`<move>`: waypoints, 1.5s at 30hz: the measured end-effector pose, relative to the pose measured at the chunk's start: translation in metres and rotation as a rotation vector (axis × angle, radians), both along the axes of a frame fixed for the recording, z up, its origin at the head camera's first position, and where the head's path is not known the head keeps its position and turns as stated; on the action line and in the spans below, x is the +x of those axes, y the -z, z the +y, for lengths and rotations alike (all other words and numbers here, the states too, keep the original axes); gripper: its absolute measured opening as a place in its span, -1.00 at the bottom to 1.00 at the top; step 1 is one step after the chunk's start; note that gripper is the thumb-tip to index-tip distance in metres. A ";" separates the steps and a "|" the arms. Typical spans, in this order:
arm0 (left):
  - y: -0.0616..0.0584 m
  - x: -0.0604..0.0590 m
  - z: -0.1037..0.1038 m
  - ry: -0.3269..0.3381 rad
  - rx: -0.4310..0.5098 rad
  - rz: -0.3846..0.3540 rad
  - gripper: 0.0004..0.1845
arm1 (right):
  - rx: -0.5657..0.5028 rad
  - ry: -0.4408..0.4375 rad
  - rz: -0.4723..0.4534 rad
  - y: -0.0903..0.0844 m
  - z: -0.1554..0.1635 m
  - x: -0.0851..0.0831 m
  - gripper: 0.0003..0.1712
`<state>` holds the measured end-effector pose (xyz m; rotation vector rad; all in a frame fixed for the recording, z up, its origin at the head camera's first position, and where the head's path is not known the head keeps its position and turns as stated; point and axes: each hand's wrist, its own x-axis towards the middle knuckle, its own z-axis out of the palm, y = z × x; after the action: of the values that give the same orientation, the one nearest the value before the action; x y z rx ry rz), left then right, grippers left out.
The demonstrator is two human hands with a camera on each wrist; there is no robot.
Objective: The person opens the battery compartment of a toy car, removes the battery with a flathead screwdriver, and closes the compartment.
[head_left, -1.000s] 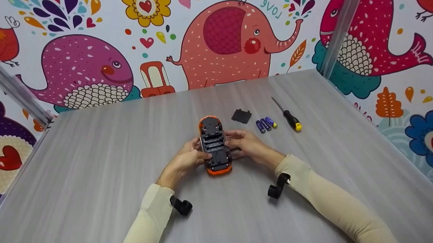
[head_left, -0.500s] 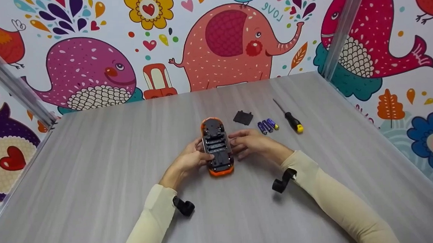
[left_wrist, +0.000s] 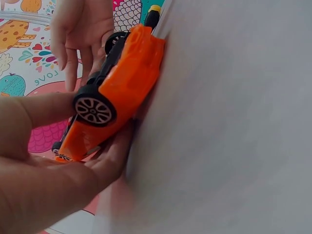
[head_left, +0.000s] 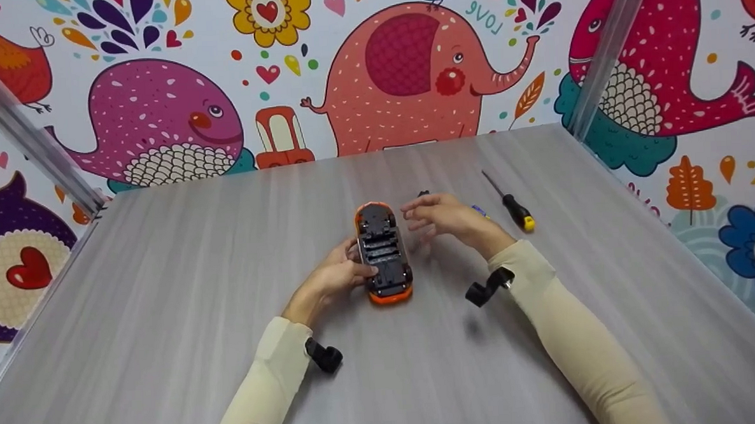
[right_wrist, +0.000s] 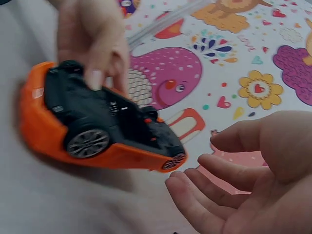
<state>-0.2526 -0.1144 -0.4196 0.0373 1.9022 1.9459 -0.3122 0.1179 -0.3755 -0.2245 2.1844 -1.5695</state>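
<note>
An orange toy car (head_left: 390, 276) lies upside down, its black underside with a slotted battery compartment (head_left: 381, 249) facing up. My left hand (head_left: 336, 279) grips its left side, thumb on the underside and fingers beneath the body, as the left wrist view shows. In the right wrist view the car (right_wrist: 117, 153) is apart from my right hand (right_wrist: 258, 180), whose fingers are loosely bent with nothing between them. From the head view, my right hand (head_left: 454, 220) hovers beyond the car's right side, covering most of the black cover (head_left: 423, 193) and the batteries (head_left: 479, 212).
A screwdriver (head_left: 519, 212) with a black and yellow handle lies at the right of the grey table (head_left: 195, 277). Cartoon-printed walls (head_left: 345, 60) rise behind and at the sides. A black camera mount sits on each sleeved wrist.
My right hand has left the car's side and moved up toward the cover and batteries, hiding most of them. My left hand keeps hold of the car.
</note>
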 end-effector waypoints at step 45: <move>0.002 0.000 -0.001 0.009 0.037 0.003 -0.11 | 0.230 0.429 0.255 0.035 0.024 -0.065 -0.54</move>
<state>-0.2528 -0.1155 -0.4219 0.0586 1.8649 1.9761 -0.3774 0.1418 -0.4100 0.1339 2.7293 -1.5473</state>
